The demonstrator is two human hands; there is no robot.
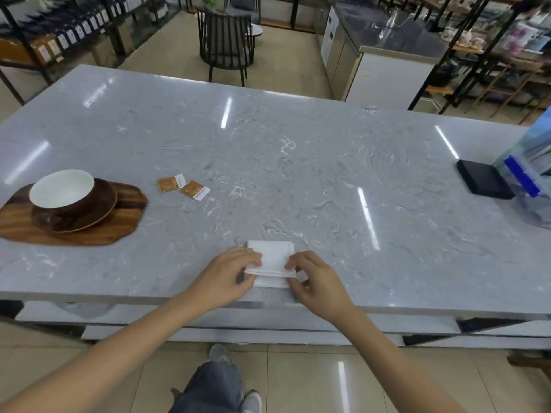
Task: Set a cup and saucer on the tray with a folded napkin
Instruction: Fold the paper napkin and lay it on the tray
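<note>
Pinching the white napkin [272,262] at the table's [298,162] near edge, left hand [235,271] and right hand [313,277] creasing the fold; cup [64,193] and saucer [89,216] already on the tray [125,222] near the left edge.

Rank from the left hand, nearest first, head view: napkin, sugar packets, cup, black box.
From the left hand:
1. Napkin: pinched by it, near table edge.
2. Sugar packets: ahead, slightly left.
3. Cup: far left, on saucer and tray.
4. Black box: far right.
</note>
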